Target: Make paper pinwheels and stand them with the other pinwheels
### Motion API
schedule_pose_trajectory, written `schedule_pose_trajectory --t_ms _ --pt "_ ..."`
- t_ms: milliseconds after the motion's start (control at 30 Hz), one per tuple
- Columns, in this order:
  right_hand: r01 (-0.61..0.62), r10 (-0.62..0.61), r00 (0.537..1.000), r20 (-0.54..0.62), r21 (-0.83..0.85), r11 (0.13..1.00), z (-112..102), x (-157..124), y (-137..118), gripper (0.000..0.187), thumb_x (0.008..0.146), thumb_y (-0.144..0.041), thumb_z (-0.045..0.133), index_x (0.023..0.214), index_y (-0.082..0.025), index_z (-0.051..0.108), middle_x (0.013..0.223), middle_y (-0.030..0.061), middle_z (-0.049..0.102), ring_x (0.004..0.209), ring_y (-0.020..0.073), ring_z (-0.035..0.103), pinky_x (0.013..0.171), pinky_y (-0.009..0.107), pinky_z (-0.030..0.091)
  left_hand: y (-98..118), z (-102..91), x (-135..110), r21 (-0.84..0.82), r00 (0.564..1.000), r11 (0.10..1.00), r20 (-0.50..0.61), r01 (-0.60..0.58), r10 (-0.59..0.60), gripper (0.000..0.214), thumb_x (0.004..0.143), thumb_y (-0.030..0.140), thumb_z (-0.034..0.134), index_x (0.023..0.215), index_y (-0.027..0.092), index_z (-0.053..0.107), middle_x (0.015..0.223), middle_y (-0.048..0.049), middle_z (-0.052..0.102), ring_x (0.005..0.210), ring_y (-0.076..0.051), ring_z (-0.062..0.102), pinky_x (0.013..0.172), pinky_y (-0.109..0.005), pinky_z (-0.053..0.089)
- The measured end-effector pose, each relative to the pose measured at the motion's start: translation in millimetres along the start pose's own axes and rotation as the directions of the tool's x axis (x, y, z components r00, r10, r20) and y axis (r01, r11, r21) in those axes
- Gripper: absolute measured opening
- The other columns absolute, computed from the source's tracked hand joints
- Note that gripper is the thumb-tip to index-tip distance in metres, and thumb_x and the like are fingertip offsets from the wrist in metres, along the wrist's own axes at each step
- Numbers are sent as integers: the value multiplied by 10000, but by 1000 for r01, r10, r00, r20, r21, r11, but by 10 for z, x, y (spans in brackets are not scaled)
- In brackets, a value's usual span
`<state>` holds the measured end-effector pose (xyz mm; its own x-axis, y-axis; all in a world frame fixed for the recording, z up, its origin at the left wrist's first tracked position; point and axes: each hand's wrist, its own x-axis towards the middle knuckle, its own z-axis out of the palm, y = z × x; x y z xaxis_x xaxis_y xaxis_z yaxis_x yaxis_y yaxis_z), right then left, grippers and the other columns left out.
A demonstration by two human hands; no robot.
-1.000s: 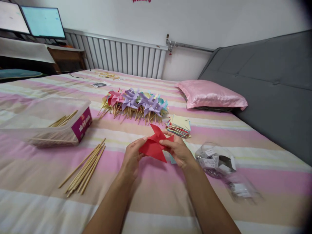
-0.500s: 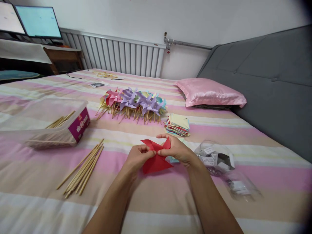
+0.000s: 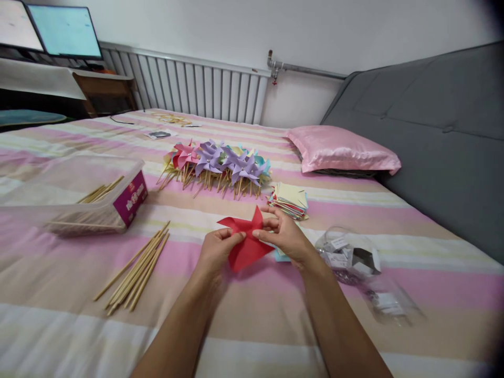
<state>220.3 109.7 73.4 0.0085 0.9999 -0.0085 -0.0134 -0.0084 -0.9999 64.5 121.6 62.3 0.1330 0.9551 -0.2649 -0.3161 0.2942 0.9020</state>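
A red paper pinwheel (image 3: 250, 253) is held above the bed, its corners folded toward the middle. My left hand (image 3: 219, 247) pinches it from the left, thumb near the centre. From the right, my right hand (image 3: 286, 234) grips it with thumb and fingers, its thumb tip close to the left thumb. Whatever lies under the thumbs at the centre is hidden. Just behind my right hand, a stack of coloured paper squares (image 3: 290, 198) lies on the bed. Part of a light blue paper (image 3: 281, 255) shows beneath the right hand.
Finished pinwheels on sticks (image 3: 220, 163) lie bunched farther back. Loose wooden sticks (image 3: 139, 268) are at left, beside a clear plastic box (image 3: 132, 197) holding more sticks. Clear bags with small parts (image 3: 348, 257) lie at right. A pink pillow (image 3: 342, 149) rests against the grey headboard (image 3: 425, 110).
The red pinwheel has turned in my hands and shifted slightly left and up. Both hands still pinch it, and more of its folded blades shows. The view has shifted a little.
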Motion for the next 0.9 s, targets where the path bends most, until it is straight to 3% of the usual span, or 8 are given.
schedule_pose_trajectory --t_ms 100,200,267,333,400,467,600,900 --pt "142 -167 971 -173 -150 979 6 21 -13 551 617 -287 748 1116 -201 531 967 53 646 798 154 600 689 282 485 15 -38 45 -110 992 993 -125 -33 19 224 476 229 781 570 115 612 544 -22 643 494 -110 547 498 -200 385" --pt "229 -280 933 -226 -228 946 13 -2 -66 300 683 -278 697 960 -183 633 847 41 655 729 141 605 661 266 485 24 -73 83 -205 981 977 -194 -56 15 218 482 191 773 639 104 650 583 -26 663 522 -112 571 502 -192 406" --pt "228 -260 955 -144 -207 951 29 -46 -106 184 713 -274 671 864 -169 659 729 30 662 654 135 614 619 257 490 18 -90 107 -256 977 964 -214 -71 15 210 489 174 769 648 105 650 597 -20 665 530 -106 575 497 -182 413" --pt "189 -185 982 40 -195 962 53 -97 -130 138 726 -253 654 829 -164 675 664 26 672 599 138 624 575 252 495 10 -99 126 -298 975 951 -224 -80 12 200 500 157 763 658 106 651 606 -14 665 542 -102 580 504 -176 427" --pt "178 -124 965 231 -228 957 83 -136 -128 145 727 -207 640 854 -170 701 678 27 695 606 147 646 571 252 504 9 -100 133 -332 977 941 -213 -71 -1 181 515 134 747 665 107 649 613 -11 664 551 -103 585 516 -179 445" --pt "221 -127 933 336 -260 940 115 -149 -102 222 724 -149 622 921 -190 717 766 30 722 688 159 673 625 257 518 21 -90 127 -357 981 933 -194 -48 -23 154 533 107 723 664 109 642 614 -10 661 548 -106 585 520 -188 459" --pt "309 -210 917 339 -272 911 173 -105 -24 321 719 -79 593 979 -217 721 899 26 735 781 159 683 719 265 523 63 -55 94 -395 986 919 -157 -6 -61 97 580 68 667 661 107 630 617 -25 659 547 -117 590 530 -210 479" --pt "294 -225 936 269 -250 922 217 -41 38 215 716 -115 628 860 -216 752 713 11 726 622 132 664 619 233 518 39 -76 95 -376 994 926 -107 -18 -24 111 582 92 687 682 96 640 625 -32 663 543 -122 586 509 -213 463"
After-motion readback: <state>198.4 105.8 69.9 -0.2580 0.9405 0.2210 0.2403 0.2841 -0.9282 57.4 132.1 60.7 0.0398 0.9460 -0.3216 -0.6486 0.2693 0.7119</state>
